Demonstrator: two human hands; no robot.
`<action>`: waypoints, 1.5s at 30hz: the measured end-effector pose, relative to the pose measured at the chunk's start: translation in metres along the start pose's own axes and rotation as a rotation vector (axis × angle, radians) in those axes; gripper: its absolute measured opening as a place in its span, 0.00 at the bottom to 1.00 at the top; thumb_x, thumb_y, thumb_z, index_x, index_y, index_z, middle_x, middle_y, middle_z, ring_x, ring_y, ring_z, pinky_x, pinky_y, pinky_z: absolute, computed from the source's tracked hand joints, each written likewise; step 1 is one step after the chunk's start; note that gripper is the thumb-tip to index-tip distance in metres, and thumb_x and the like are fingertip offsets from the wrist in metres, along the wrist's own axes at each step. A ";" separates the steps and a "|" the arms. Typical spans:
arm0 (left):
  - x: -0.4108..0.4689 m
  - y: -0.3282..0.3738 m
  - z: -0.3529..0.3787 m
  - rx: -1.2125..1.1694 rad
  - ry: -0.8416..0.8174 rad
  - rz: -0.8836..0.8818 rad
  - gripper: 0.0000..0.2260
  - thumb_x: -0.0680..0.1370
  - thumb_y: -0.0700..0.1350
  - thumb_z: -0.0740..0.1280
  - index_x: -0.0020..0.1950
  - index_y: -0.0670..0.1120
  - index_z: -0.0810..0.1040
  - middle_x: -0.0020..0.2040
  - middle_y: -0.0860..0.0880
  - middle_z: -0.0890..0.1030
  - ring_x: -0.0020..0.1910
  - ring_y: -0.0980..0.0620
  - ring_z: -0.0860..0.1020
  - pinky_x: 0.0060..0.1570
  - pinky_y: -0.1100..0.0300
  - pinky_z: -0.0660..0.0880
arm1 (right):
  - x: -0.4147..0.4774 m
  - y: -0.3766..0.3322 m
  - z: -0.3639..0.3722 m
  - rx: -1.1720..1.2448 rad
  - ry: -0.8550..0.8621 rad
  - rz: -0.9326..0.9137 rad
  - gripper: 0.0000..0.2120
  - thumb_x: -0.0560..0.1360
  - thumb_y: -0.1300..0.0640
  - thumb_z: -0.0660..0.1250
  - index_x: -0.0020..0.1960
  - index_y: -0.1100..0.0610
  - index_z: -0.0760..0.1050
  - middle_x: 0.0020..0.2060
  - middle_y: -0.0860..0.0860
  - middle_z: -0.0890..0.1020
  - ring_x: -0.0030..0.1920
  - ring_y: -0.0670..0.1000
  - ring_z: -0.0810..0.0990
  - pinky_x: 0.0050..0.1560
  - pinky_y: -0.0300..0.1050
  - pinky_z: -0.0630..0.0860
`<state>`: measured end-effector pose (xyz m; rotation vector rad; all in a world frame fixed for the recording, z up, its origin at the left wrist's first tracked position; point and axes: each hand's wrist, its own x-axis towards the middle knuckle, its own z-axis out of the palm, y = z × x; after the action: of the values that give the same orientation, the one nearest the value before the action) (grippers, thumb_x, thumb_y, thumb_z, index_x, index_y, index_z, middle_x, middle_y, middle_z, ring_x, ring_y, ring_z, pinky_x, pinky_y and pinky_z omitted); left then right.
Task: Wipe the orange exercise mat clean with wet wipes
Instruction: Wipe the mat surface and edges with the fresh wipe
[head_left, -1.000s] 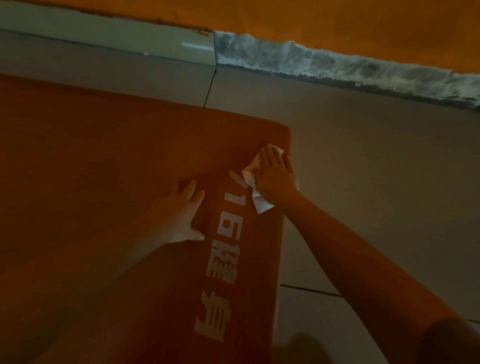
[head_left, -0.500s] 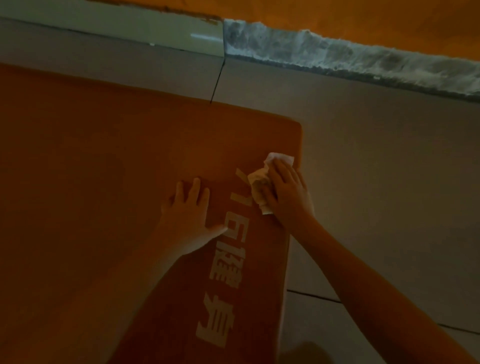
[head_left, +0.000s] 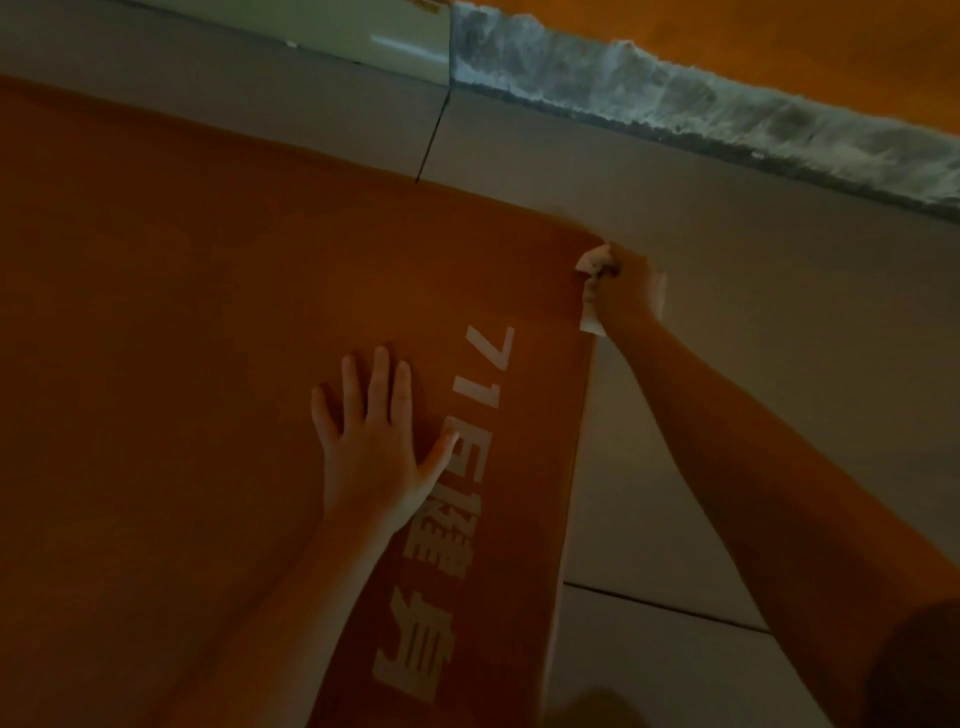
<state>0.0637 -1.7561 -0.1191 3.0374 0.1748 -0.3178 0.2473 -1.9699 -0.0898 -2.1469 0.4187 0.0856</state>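
count | orange mat (head_left: 208, 312): 1 | wet wipe (head_left: 591, 260): 1, white | hands: 2, one left hand (head_left: 374, 457) and one right hand (head_left: 626, 291) | fingers (head_left: 382, 384) seen on the left hand: 5 | row of white print (head_left: 415, 665) on the mat: 1 | floor (head_left: 779, 364) joints between tiles: 2

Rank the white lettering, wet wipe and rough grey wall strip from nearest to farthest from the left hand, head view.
1. White lettering: beside the left hand, thumb tip on it.
2. Wet wipe: at the far right corner of the mat, in the right hand.
3. Rough grey strip: top of view, beyond the mat.
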 end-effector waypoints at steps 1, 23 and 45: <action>0.000 0.000 0.000 -0.006 0.006 0.003 0.41 0.76 0.70 0.40 0.79 0.44 0.52 0.79 0.44 0.47 0.77 0.39 0.44 0.72 0.36 0.44 | 0.000 0.001 0.002 0.017 0.016 -0.004 0.24 0.69 0.73 0.49 0.40 0.53 0.79 0.32 0.48 0.79 0.28 0.42 0.77 0.31 0.34 0.72; 0.000 0.000 0.002 -0.011 0.048 -0.009 0.39 0.76 0.69 0.41 0.79 0.44 0.51 0.79 0.45 0.46 0.77 0.40 0.42 0.73 0.37 0.42 | -0.096 0.054 -0.001 -0.264 -0.003 -0.113 0.22 0.79 0.41 0.50 0.48 0.51 0.79 0.34 0.48 0.79 0.36 0.50 0.79 0.40 0.47 0.74; -0.002 0.001 -0.004 -0.050 0.012 -0.007 0.39 0.76 0.69 0.39 0.79 0.45 0.43 0.79 0.45 0.40 0.77 0.41 0.37 0.73 0.36 0.41 | -0.181 0.063 -0.009 -0.304 -0.028 0.024 0.11 0.82 0.56 0.59 0.46 0.52 0.80 0.32 0.41 0.78 0.30 0.44 0.79 0.24 0.32 0.68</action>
<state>0.0628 -1.7567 -0.1148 2.9902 0.1908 -0.2910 0.0555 -1.9622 -0.0946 -2.4363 0.4371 0.2039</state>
